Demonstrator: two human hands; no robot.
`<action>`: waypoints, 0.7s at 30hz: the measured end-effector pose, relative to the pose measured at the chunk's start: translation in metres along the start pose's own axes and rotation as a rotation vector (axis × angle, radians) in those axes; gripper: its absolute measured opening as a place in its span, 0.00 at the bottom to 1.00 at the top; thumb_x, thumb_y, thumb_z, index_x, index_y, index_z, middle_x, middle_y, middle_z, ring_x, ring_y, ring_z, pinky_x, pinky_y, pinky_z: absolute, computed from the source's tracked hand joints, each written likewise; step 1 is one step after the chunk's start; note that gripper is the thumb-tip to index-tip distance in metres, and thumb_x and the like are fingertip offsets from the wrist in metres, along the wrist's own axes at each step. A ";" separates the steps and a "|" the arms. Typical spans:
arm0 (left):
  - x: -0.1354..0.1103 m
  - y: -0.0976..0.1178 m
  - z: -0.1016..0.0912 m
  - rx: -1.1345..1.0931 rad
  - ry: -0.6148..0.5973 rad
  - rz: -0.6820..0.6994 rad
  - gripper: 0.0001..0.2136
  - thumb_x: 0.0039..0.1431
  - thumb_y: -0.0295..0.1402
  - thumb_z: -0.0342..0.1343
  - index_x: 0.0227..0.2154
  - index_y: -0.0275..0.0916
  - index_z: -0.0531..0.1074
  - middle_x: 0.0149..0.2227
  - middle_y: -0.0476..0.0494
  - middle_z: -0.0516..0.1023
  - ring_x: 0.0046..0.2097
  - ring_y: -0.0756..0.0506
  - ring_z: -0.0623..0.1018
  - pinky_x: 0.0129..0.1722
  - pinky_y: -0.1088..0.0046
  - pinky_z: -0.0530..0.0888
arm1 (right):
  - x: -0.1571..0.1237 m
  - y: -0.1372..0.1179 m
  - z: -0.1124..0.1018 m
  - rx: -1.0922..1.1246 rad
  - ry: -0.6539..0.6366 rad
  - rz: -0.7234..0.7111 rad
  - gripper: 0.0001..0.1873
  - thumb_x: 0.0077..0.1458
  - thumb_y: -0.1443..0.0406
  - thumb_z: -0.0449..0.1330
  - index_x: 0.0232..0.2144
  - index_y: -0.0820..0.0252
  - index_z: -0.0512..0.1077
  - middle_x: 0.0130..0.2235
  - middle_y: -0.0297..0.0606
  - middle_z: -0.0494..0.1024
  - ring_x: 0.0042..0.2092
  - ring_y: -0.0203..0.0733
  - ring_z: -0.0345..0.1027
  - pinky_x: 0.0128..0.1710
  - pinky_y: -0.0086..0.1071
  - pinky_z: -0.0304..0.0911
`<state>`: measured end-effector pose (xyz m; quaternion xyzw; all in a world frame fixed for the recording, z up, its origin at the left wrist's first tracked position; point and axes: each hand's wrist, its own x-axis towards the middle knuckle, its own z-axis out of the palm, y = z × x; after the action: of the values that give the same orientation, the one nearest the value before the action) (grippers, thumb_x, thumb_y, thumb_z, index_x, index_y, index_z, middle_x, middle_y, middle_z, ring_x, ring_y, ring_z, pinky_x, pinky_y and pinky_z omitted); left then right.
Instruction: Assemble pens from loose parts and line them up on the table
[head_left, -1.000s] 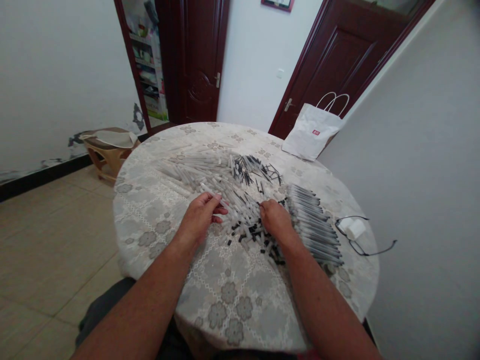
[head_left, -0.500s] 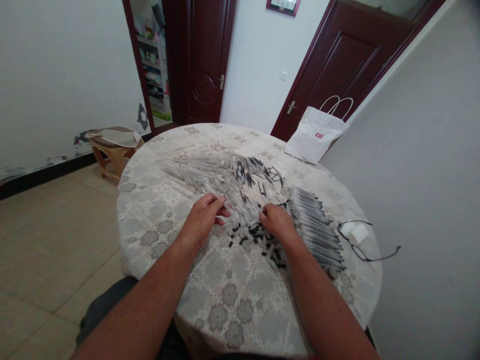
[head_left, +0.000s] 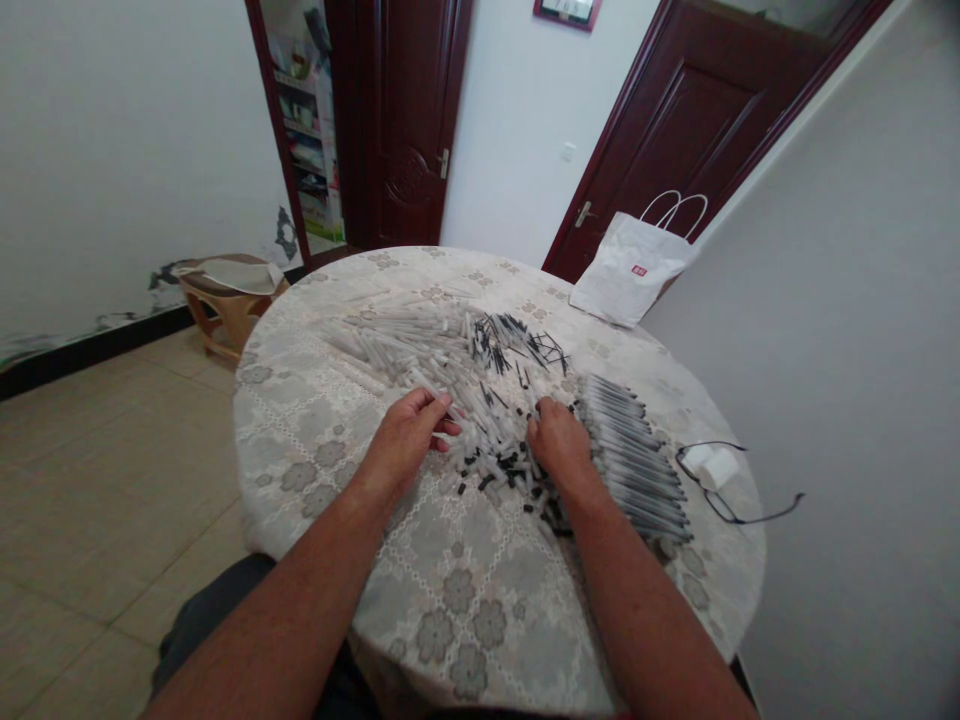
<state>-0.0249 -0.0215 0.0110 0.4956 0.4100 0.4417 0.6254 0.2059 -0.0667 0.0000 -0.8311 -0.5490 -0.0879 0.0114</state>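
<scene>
Translucent tubes lie heaped on the table, one apparently pinched by the left hand, while the right hand, fingers curled, its contents impossible to tell, has shifted slightly toward the lined-up pens, suggesting the reaching falls to it.

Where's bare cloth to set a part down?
Bare tablecloth shows on the person's side of the small black pieces, and left of the left hand, nearer than the pale tubes. Crowded: from that hand across to the right hand, and right of it, the row of pen-like sticks.
</scene>
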 end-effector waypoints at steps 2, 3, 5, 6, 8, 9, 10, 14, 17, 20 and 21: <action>0.000 -0.001 0.000 -0.002 -0.001 0.001 0.16 0.56 0.47 0.60 0.31 0.37 0.71 0.34 0.41 0.79 0.34 0.45 0.79 0.24 0.75 0.72 | -0.001 0.001 0.000 0.007 0.002 -0.053 0.12 0.66 0.63 0.52 0.47 0.59 0.71 0.46 0.46 0.76 0.45 0.46 0.75 0.42 0.33 0.64; 0.000 -0.001 0.000 -0.003 -0.001 0.000 0.16 0.57 0.47 0.60 0.32 0.37 0.71 0.35 0.40 0.79 0.34 0.45 0.79 0.24 0.75 0.72 | -0.001 0.001 0.000 0.008 -0.011 -0.080 0.11 0.66 0.62 0.52 0.46 0.58 0.72 0.45 0.45 0.76 0.45 0.46 0.75 0.42 0.33 0.64; 0.000 -0.002 0.000 -0.003 0.001 0.001 0.16 0.57 0.47 0.60 0.32 0.37 0.71 0.35 0.40 0.79 0.34 0.45 0.79 0.24 0.76 0.72 | -0.001 0.002 0.000 0.001 -0.046 -0.118 0.12 0.66 0.60 0.52 0.43 0.58 0.73 0.44 0.45 0.75 0.45 0.46 0.75 0.42 0.33 0.64; 0.001 -0.002 0.000 -0.003 0.001 0.001 0.16 0.57 0.47 0.60 0.32 0.37 0.71 0.35 0.40 0.79 0.34 0.45 0.79 0.24 0.76 0.72 | 0.000 0.002 0.001 -0.005 -0.064 -0.127 0.13 0.66 0.59 0.52 0.42 0.58 0.74 0.44 0.45 0.75 0.45 0.47 0.75 0.41 0.33 0.65; 0.001 -0.002 0.000 -0.004 -0.002 0.000 0.16 0.57 0.47 0.60 0.32 0.37 0.71 0.35 0.40 0.79 0.34 0.45 0.79 0.24 0.76 0.72 | 0.001 0.001 0.002 -0.015 -0.095 -0.131 0.14 0.66 0.59 0.52 0.41 0.59 0.74 0.45 0.46 0.75 0.44 0.47 0.75 0.41 0.34 0.65; 0.001 -0.002 0.000 -0.005 -0.003 0.001 0.16 0.57 0.47 0.60 0.32 0.37 0.71 0.35 0.40 0.79 0.34 0.45 0.79 0.24 0.76 0.72 | 0.002 0.001 0.003 -0.019 -0.106 -0.130 0.14 0.66 0.60 0.51 0.41 0.60 0.74 0.45 0.46 0.75 0.44 0.47 0.75 0.41 0.34 0.65; 0.001 -0.001 0.000 -0.006 -0.003 0.002 0.16 0.57 0.47 0.60 0.32 0.37 0.71 0.35 0.40 0.79 0.34 0.45 0.79 0.24 0.76 0.72 | 0.002 0.001 0.004 -0.019 -0.112 -0.129 0.13 0.66 0.61 0.51 0.41 0.61 0.74 0.45 0.47 0.75 0.44 0.47 0.75 0.41 0.34 0.65; 0.001 0.000 0.001 -0.003 0.016 0.014 0.15 0.57 0.46 0.60 0.31 0.37 0.71 0.32 0.41 0.78 0.34 0.45 0.80 0.24 0.77 0.73 | 0.002 0.001 0.007 0.035 -0.081 -0.142 0.12 0.65 0.64 0.51 0.41 0.63 0.73 0.44 0.48 0.75 0.44 0.47 0.74 0.44 0.34 0.64; 0.001 0.000 0.001 -0.061 0.036 0.002 0.15 0.57 0.45 0.60 0.32 0.37 0.70 0.34 0.40 0.79 0.35 0.44 0.81 0.24 0.76 0.74 | 0.000 0.004 0.008 0.155 -0.001 -0.182 0.10 0.64 0.65 0.51 0.40 0.62 0.71 0.43 0.48 0.75 0.46 0.46 0.72 0.46 0.34 0.62; 0.001 0.000 0.001 -0.192 0.037 -0.045 0.14 0.58 0.44 0.59 0.35 0.38 0.68 0.36 0.39 0.80 0.35 0.43 0.82 0.25 0.74 0.75 | -0.005 0.005 0.003 0.315 0.089 -0.268 0.08 0.64 0.66 0.50 0.38 0.60 0.68 0.39 0.45 0.75 0.44 0.45 0.71 0.45 0.33 0.61; 0.001 0.000 0.001 -0.227 0.036 -0.058 0.14 0.59 0.44 0.59 0.36 0.39 0.67 0.36 0.40 0.80 0.35 0.42 0.83 0.26 0.73 0.76 | -0.008 0.004 -0.001 0.373 0.105 -0.316 0.08 0.64 0.65 0.49 0.38 0.60 0.67 0.38 0.43 0.75 0.42 0.45 0.70 0.44 0.33 0.60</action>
<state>-0.0235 -0.0206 0.0108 0.4015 0.3826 0.4761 0.6825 0.2066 -0.0754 -0.0004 -0.7128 -0.6774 -0.0285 0.1793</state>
